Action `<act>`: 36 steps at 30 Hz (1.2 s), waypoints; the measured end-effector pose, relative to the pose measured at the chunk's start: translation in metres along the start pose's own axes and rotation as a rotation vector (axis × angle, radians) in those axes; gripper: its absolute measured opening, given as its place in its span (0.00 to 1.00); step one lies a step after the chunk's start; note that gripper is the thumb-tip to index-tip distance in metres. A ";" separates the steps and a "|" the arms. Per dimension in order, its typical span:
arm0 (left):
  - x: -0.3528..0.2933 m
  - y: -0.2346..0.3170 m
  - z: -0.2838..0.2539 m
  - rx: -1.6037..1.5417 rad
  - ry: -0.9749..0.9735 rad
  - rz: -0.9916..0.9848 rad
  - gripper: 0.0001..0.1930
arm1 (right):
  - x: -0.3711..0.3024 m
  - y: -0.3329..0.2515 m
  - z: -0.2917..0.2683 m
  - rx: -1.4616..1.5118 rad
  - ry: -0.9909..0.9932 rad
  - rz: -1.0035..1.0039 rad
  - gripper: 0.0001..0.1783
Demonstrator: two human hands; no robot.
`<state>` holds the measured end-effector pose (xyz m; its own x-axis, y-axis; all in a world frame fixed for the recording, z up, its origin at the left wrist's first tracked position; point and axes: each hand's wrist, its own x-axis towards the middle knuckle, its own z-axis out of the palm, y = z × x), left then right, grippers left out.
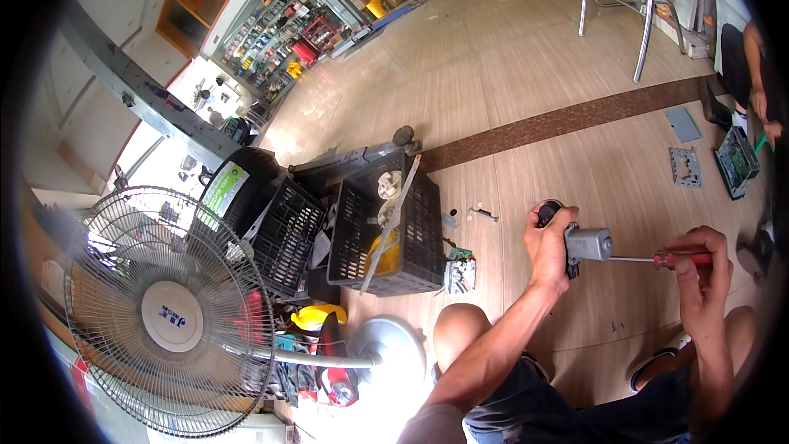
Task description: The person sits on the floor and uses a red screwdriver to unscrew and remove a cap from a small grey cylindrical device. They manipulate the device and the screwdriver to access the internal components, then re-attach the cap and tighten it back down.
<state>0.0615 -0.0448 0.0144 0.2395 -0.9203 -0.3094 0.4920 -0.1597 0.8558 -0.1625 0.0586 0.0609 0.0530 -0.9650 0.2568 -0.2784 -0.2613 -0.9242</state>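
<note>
A pedestal fan point(173, 312) stands beside black plastic crates point(386, 230).

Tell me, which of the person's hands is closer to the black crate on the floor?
Left. The left hand, gripping a small grey motor, is just to the right of the black crate. The right hand, holding a red-handled screwdriver, is farther right.

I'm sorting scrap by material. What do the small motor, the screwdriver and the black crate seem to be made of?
The small motor in the left hand looks like bare metal: dull grey casing with a soft sheen. The screwdriver in the right hand has a thin, bright shaft, likely steel, and a red handle, probably plastic. The black crate seems moulded plastic: matte latticed walls.
</note>
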 end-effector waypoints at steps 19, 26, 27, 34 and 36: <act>-0.002 0.012 -0.010 0.015 0.042 0.039 0.23 | 0.008 -0.007 0.022 0.195 0.033 -0.263 0.11; -0.003 0.012 -0.015 0.008 0.048 0.048 0.23 | 0.019 -0.003 0.026 0.102 0.067 -0.321 0.10; -0.002 0.013 -0.016 0.006 0.048 0.047 0.23 | 0.019 -0.004 0.031 0.101 0.067 -0.322 0.10; 0.003 0.009 -0.020 0.009 0.058 0.050 0.23 | 0.011 0.000 0.015 0.033 -0.005 -0.221 0.10; 0.001 0.009 -0.019 0.008 0.056 0.045 0.23 | 0.011 0.002 0.012 -0.104 -0.023 -0.163 0.10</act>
<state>0.0819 -0.0405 0.0139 0.3080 -0.9050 -0.2935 0.4728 -0.1221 0.8727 -0.1511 0.0470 0.0588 0.1267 -0.9107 0.3931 -0.3616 -0.4115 -0.8366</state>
